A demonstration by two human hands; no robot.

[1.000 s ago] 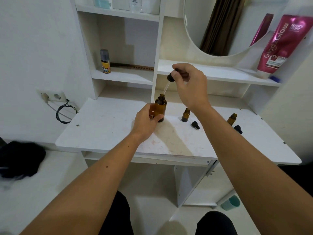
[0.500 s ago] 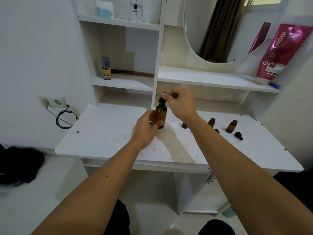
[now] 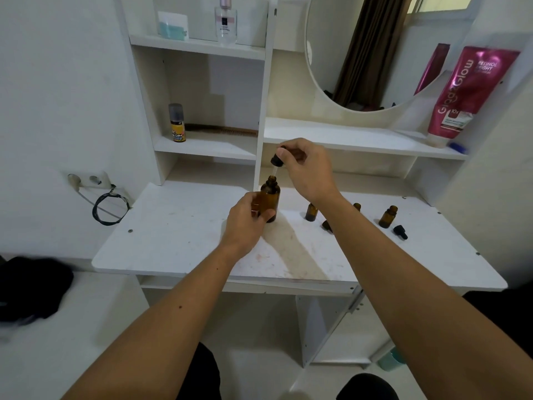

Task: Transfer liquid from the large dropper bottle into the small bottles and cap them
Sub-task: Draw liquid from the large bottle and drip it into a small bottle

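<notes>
Half a second ago the dropper cap sat down on the neck of the large amber dropper bottle (image 3: 269, 199); now the right hand (image 3: 307, 168) has lifted the dropper (image 3: 276, 163) again, its glass tube just above the mouth, pinched at the bulb. The left hand (image 3: 246, 223) grips the bottle at frame centre on the white desk (image 3: 178, 235). I'd guess a fresh draw is headed for the small bottles (image 3: 388, 216) at right, uncapped, one cap (image 3: 400, 231) lying beside.

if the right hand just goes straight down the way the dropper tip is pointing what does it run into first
Most likely the open neck of the large dropper bottle, which the left hand steadies. The dropper in the right hand hangs just above it, though depth is hard to judge.
</notes>
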